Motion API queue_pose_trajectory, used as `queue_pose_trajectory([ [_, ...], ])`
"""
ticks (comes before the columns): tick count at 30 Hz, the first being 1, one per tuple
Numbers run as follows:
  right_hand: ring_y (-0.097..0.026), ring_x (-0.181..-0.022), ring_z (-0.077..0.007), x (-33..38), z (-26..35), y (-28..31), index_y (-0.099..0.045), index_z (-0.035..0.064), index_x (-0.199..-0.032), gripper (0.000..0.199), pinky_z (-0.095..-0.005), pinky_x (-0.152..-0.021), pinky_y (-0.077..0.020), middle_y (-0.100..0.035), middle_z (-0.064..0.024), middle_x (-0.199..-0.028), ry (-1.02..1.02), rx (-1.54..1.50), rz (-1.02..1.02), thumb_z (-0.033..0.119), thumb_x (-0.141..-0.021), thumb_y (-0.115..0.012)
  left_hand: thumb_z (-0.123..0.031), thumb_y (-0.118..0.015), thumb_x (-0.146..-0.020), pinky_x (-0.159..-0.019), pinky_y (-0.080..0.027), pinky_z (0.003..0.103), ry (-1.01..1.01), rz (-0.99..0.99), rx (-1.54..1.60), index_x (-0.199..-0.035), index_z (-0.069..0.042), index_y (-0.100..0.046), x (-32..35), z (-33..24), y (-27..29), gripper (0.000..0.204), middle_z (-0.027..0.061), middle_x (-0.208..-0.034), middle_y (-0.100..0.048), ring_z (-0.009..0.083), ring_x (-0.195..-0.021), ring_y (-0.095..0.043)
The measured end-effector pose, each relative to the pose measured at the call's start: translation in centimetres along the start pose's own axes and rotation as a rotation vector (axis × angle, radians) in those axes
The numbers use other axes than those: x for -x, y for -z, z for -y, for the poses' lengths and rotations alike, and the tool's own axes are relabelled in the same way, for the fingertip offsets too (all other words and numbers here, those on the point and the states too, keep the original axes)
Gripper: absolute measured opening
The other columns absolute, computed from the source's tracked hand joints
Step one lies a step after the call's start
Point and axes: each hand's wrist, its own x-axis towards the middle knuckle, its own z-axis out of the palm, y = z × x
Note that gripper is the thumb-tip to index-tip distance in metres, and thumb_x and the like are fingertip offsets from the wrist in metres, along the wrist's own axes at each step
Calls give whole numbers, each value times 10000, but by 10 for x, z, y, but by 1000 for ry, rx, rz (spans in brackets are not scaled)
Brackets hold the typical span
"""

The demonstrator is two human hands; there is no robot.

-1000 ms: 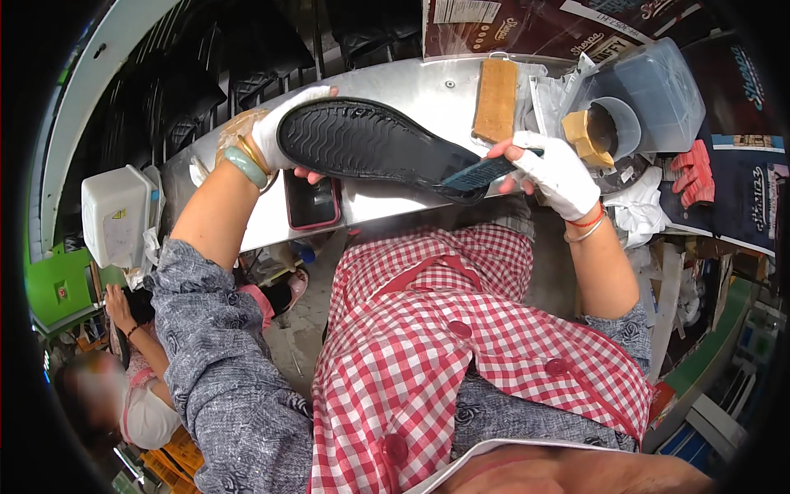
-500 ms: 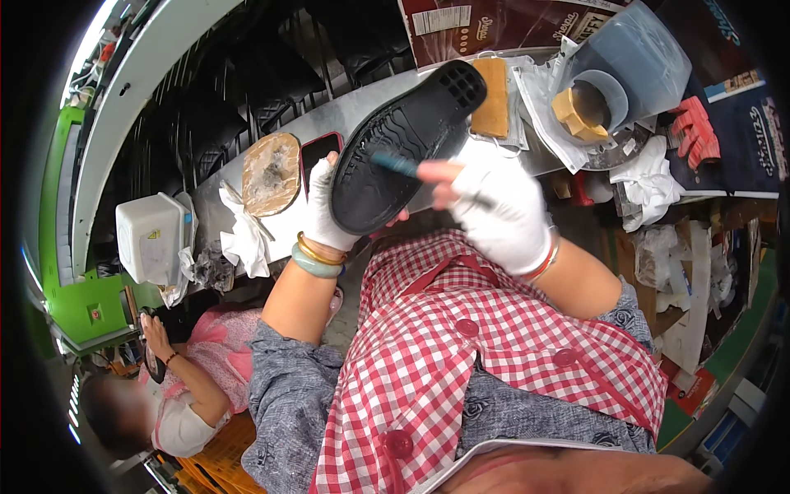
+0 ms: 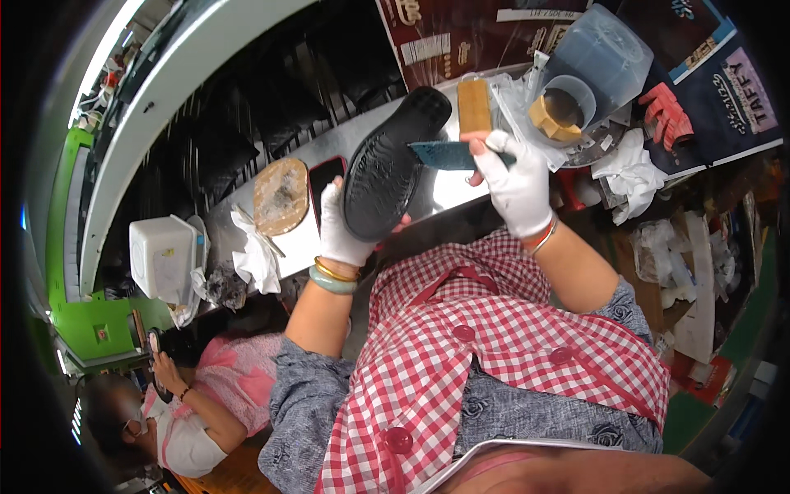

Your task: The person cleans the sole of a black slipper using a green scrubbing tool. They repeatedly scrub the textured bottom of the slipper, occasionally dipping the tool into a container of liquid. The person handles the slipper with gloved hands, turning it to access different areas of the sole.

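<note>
A black shoe sole (image 3: pixel 383 177) is tilted up in front of me, its textured face toward me. My left hand (image 3: pixel 344 229), in a white fingerless glove, grips the sole by its lower left edge, thumb on the near side. Fingertips show at the sole's other edge. To the right, my right hand (image 3: pixel 517 181), gloved likewise, pinches a flat teal blade (image 3: pixel 444 155) between thumb and fingers. The blade's pointed tip lies at the sole's right edge; I cannot tell whether they touch.
Along the metal bench (image 3: pixel 333 128) lie a phone (image 3: pixel 329 183), a brown stained pad (image 3: pixel 281 198), crumpled white cloth (image 3: pixel 257 259) and a tan block (image 3: pixel 474 107). A clear cup (image 3: pixel 581 95), a plastic tub (image 3: pixel 605 58) and a pink glove (image 3: pixel 665 114) stand right. Another person (image 3: pixel 206 403) sits left.
My right hand has moved right, drawing the blade from over the sole's face out to its edge. The sole sits slightly lower in view, and the whole scene has shifted a little.
</note>
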Motion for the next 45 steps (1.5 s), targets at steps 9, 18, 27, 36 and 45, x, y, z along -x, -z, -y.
queue_pose_trajectory([
  [9, -598, -775, -98, 12, -23, 3, -560, -14, -1150, 308, -216, -670, -465, -650, -76, -900, 312, -246, -364, 209, -944, -506, -604, -433, -797, -608, -538, 437, -330, 67, -144, -1234, -29, -473, 38, -15, -51, 724, 191, -1042, -601, 338, -715, -629],
  [18, -615, -823, -259, -4, -66, -24, -561, 13, -1164, 291, -297, -732, -471, -620, -160, -983, 452, 36, -337, 61, -878, -543, -426, -405, -928, -884, -448, 496, -581, 292, 234, -1156, -60, -499, -85, -189, -186, 442, 167, -1186, -524, 325, -1085, -515],
  [27, -598, -740, -286, -2, -125, -73, -556, 77, -1177, 315, -335, -650, -468, -619, -158, -864, 390, -8, -212, 118, -866, -527, -114, -561, -842, -998, -332, 354, -868, 342, -1441, -1043, -42, -623, -36, 74, -116, 223, 103, -969, -642, 193, -959, -597],
  [36, -595, -662, -326, 10, -104, -50, -625, 231, -1054, 263, -426, -591, -476, -587, -138, -769, 152, 711, 333, 362, -878, -481, -172, -567, -785, -869, -412, 413, -1004, 591, -1921, -1076, -71, -606, -33, 138, -88, 311, 75, -953, -637, 240, -886, -600],
  [45, -594, -700, -324, 10, -101, -43, -625, 223, -1052, 268, -427, -620, -476, -588, -136, -794, 143, 697, 254, 367, -880, -478, -179, -552, -777, -812, -417, 394, -1166, 553, -1880, -1036, -60, -608, -38, 136, -84, 290, 79, -868, -619, 236, -830, -591],
])
